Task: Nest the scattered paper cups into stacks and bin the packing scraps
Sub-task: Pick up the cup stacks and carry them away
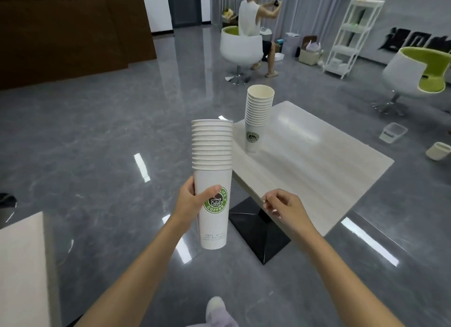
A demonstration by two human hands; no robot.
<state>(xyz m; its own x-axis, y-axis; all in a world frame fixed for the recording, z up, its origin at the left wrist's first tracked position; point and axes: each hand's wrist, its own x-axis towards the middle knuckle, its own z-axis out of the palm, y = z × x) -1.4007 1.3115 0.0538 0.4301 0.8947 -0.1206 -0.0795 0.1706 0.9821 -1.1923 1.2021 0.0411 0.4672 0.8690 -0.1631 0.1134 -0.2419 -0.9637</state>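
Note:
My left hand [192,202] grips a tall stack of white paper cups [211,175] with a green coffee logo, held upright in the air left of the table. A second stack of the same cups [257,121] stands upright on the far left corner of the white table [317,170]. My right hand [284,205] hovers at the table's near edge with loosely curled fingers and holds nothing that I can see.
The table stands on a black square base [258,231] on a glossy grey floor. Two white bins [393,132] [438,150] sit on the floor to the right. A person sits on a white chair [240,48] behind. Another white surface [22,265] lies at lower left.

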